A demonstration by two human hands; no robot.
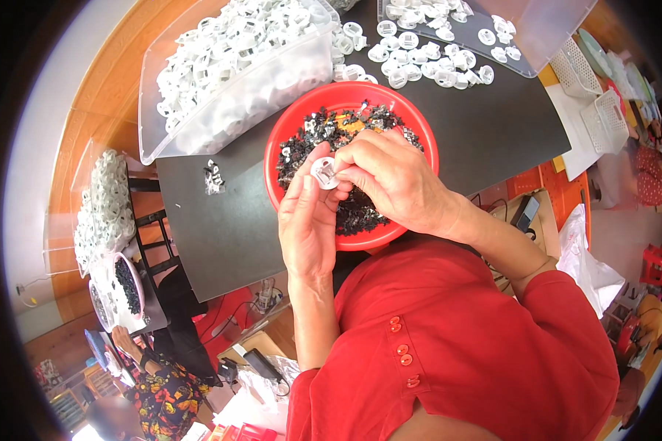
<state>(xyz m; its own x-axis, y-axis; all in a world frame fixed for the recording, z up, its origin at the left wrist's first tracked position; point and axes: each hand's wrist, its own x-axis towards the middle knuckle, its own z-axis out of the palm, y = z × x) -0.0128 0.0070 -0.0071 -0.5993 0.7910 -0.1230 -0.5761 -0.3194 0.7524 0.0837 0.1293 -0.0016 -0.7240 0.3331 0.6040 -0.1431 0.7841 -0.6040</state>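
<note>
Over a red basin, my left hand holds a round white plastic part between thumb and fingers. My right hand pinches at the same part's right edge; whether a small piece sits between its fingertips is hidden. Small black plastic pieces fill much of the basin, with some pale bits and a patch of yellow among them.
A clear bin heaped with white parts stands at the far left of the dark table. Loose white parts lie beyond the basin, beside another clear bin. A few small pieces lie left. Another person's hand works at the lower left.
</note>
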